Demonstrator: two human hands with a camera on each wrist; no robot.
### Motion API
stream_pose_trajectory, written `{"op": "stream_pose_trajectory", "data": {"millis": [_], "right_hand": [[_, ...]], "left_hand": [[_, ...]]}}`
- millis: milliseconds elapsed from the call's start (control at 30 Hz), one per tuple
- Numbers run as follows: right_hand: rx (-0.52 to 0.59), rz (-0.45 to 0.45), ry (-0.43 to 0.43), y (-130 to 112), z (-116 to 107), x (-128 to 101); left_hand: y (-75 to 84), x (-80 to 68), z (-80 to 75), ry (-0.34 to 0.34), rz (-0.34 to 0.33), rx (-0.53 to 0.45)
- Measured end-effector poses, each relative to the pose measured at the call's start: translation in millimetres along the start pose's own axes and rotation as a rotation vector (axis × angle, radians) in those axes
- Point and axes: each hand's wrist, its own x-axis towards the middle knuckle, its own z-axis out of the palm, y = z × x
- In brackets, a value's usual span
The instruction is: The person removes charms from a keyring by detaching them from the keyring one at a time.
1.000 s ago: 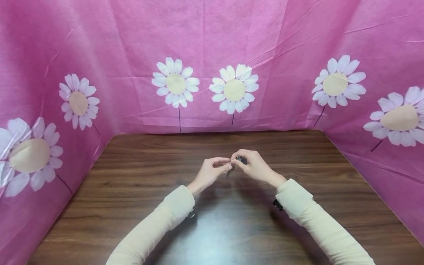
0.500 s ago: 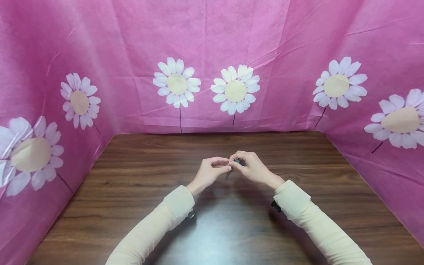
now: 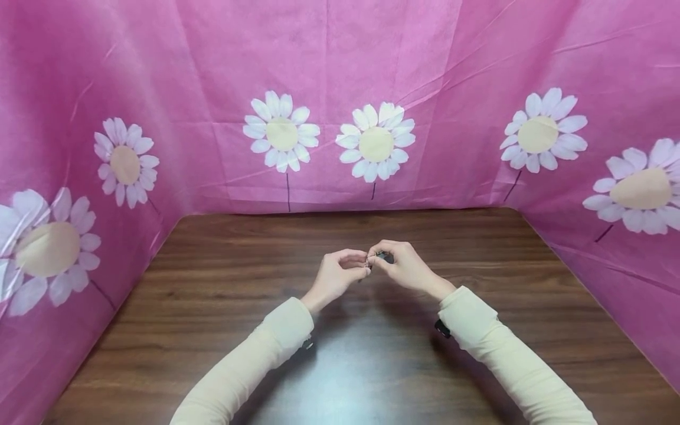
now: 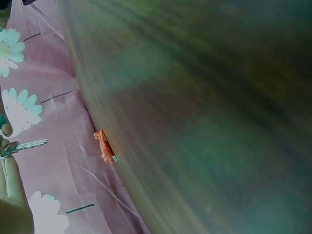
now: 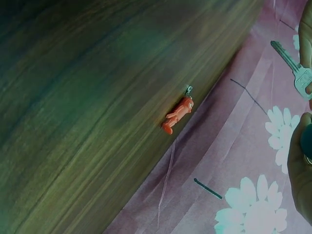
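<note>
Over the middle of the table, both hands meet at the fingertips. My left hand (image 3: pixel 334 274) pinches a silver key (image 5: pixel 301 78), whose toothed blade juts out in the wrist views. My right hand (image 3: pixel 406 264) holds a dark rounded piece (image 5: pixel 307 141) in its fingers, with a bit of metal at its edge in the right wrist view. Between the fingertips a small metal ring-like part (image 3: pixel 368 263) shows in the head view. Both wrist views show an orange figurine (image 5: pixel 179 112) with a metal clasp lying on the table; the hands hide it from the head view.
The brown wood-grain table (image 3: pixel 239 254) has rounded far corners. A pink curtain (image 3: pixel 212 65) with white daisies stands around its back and both sides.
The key hung below the left fingertips earlier and now hardly shows there. My right hand has shifted slightly left; the left hand has barely moved.
</note>
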Motion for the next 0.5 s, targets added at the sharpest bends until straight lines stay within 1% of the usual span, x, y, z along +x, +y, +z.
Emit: {"op": "stream_pose_trajectory", "data": {"millis": [100, 167, 267, 367, 500], "right_hand": [[0.006, 0.021, -0.008, 2, 1, -1], [0.006, 0.03, -0.012, 2, 2, -2], [0.005, 0.026, -0.015, 3, 2, -2], [0.001, 0.022, -0.001, 3, 0, -2], [0.004, 0.028, 0.016, 2, -1, -2]], "left_hand": [[-9.8, 1.9, 1.0, -0.002, 0.008, 0.017], [-11.9, 2.0, 1.3, -0.011, 0.015, 0.022], [-12.1, 2.9, 1.4, -0.02, -0.004, 0.007], [-6.9, 3.2, 1.1, -0.043, -0.032, 0.003], [9.7, -2.8, 1.8, -0.054, -0.061, 0.048]]}}
